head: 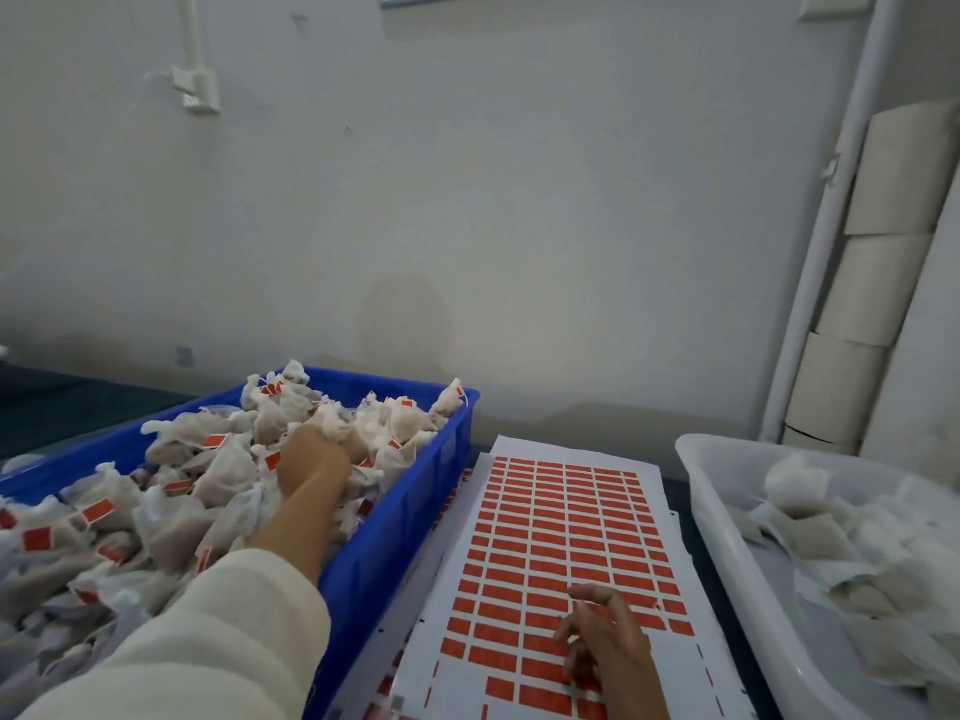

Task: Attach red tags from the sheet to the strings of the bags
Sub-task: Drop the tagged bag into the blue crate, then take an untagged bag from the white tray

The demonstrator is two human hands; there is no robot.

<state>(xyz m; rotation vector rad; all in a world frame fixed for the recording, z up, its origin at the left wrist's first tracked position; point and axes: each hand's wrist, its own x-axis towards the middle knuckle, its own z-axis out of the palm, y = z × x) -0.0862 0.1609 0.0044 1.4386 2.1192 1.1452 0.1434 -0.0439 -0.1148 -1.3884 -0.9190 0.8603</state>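
**Tagging station: bins, tag sheet and two hands**

Head view.

1. Blue bin (395,517), left of centre. It is heaped with white mesh bags (171,517), many of which already carry a red tag on the string. One bag is perched on the far right corner of the bin's rim.

2. Left hand (317,459). It is extended into the blue bin from a cream sleeve (208,631), and a single bag (335,423) is gripped at the fingertips, on or just above the heap; which cannot be told. The fingers are curled round the gathered mesh and are largely hidden by it.

3. Sheet of red tags (561,543). It is laid flat on the table between the two bins, on top of other sheets whose edges show at the left and bottom. The tags are set in rows across most of the white backing. Gaps are seen in the nearest rows, where only backing is left.

4. Right hand (608,641). It is placed over the near end of the sheet with the fingers loosely bent and spread. Nothing is seen to be held; whether the fingertips touch the tags cannot be told.

5. White bin (727,517), at the right edge. Untagged white bags (821,527) are held in it, lying loosely.

6. Pale wall (467,200), behind the table, with a wall socket (197,90) at upper left.
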